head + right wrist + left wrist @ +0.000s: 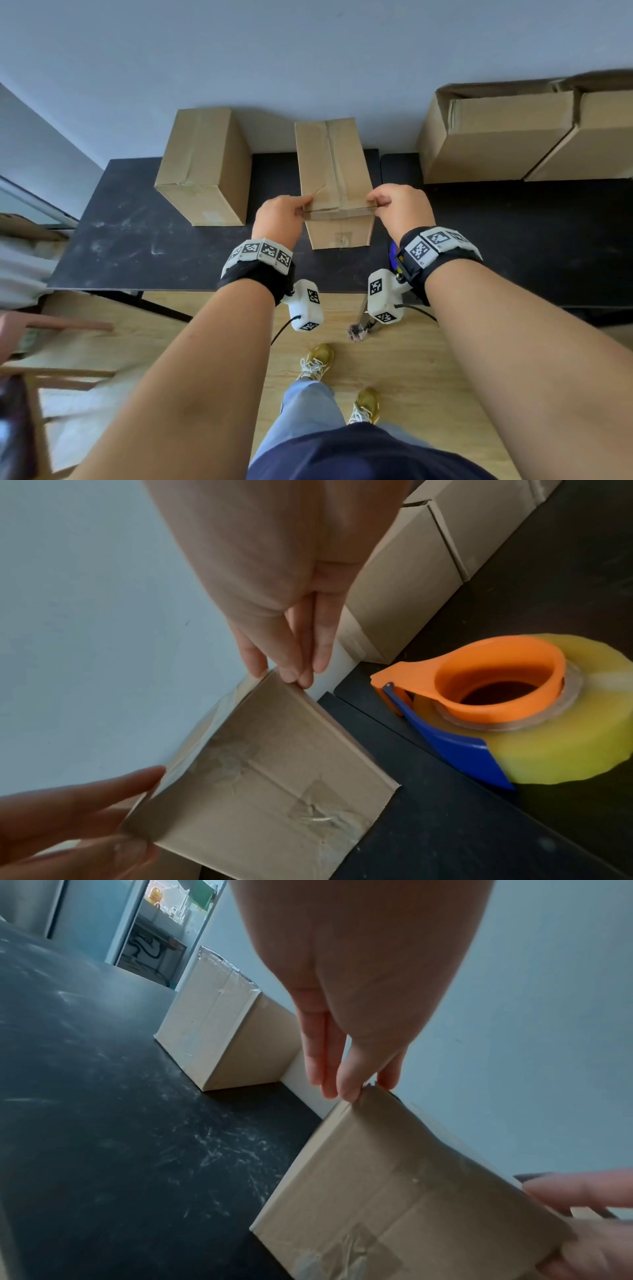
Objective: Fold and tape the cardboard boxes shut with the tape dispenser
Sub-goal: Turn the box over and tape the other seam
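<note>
A tall cardboard box stands in the middle of the black table, clear tape running along its top seam and down its near face. My left hand pinches its near left top corner, thumb and fingers closing on the edge. My right hand pinches the near right top corner. The same box fills the lower part of both wrist views. The tape dispenser, orange and blue with a yellowish roll, lies on the table just right of the box, mostly hidden behind my right wrist in the head view.
A second taped box stands to the left. Larger cardboard boxes line the wall at the back right. The wall runs right behind the boxes. A wooden chair stands on the floor at the left.
</note>
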`<state>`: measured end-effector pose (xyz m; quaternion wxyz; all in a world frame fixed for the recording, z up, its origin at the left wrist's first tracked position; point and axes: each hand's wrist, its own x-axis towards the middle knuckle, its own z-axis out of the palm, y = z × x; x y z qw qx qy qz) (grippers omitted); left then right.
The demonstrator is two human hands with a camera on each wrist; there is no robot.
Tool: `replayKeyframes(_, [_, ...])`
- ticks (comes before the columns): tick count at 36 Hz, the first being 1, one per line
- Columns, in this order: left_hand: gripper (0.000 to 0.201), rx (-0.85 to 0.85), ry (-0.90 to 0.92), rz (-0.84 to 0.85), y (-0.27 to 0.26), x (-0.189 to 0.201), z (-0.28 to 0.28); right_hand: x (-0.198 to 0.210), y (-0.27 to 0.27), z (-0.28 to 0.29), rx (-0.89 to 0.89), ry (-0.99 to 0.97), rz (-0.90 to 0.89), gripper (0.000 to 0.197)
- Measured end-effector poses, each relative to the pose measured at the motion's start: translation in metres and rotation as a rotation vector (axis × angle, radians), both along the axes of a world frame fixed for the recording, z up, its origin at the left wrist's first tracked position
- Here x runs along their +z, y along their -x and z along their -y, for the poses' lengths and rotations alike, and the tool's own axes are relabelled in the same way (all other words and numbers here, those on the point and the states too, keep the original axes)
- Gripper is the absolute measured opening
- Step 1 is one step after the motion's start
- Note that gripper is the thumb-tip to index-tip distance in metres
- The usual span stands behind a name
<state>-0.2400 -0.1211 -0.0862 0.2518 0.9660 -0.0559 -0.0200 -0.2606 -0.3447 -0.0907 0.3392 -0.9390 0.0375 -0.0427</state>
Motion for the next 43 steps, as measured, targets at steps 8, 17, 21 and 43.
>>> replayKeyframes(8, [0.035,-0.096,-0.092,0.014,-0.013,-0.002,-0.004,-0.001,-0.001,0.000,0.041,0.058,-0.008,0.015])
replayKeyframes(17, [0.034,-0.005,-0.075,0.044,-0.008,-0.016,0.004,0.003,-0.004,-0.009,0.010,0.063,-0.007,0.021])
replayKeyframes(21, [0.039,-0.032,-0.045,0.107,0.000,-0.014,0.007,0.013,-0.004,-0.013,-0.002,0.084,-0.094,0.023])
replayKeyframes(43, [0.038,-0.159,-0.518,0.080,0.001,-0.004,0.021,0.017,0.003,-0.025,0.027,0.257,-0.035,0.033])
